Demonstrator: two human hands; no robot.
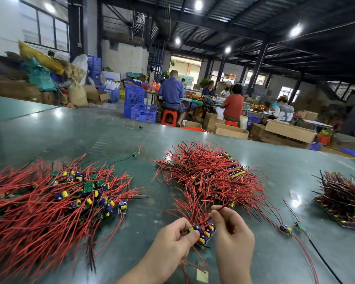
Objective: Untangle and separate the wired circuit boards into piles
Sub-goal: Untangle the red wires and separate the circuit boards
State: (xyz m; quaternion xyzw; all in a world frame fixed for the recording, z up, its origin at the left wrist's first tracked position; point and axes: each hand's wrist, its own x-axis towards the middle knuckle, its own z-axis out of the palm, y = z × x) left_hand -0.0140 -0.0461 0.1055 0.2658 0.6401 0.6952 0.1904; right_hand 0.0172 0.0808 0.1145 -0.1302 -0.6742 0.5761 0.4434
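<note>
Near centre, a small bundle of boards (201, 232) gripped in the left hand (172, 244), thumb pressed over the yellow and blue components, probably to keep the stack square while its leads fan up and away. Right hand (232, 228) just beside it, thumb and forefinger pinching a single red wire (225, 206) and holding it up off the bundle, apparently to draw it free of its neighbours.

Three heaps laid out across the green table (90, 132), seemingly to keep sorted from unsorted:
- far centre, a neat pile (209, 171), boards lined up along its right edge and red leads combed one way, likely finished work;
- left, a loose tangle (59, 201) with boards lying at every angle, likely the supply;
- right edge, a darker stacked pile (344, 199), well apart from the others.

A few stray boards lying singly: one (135, 154) between the left and centre heaps, another (285, 228) near right with long red and black leads trailing toward the near edge. Beyond the table, workers seated among blue crates and cartons.
</note>
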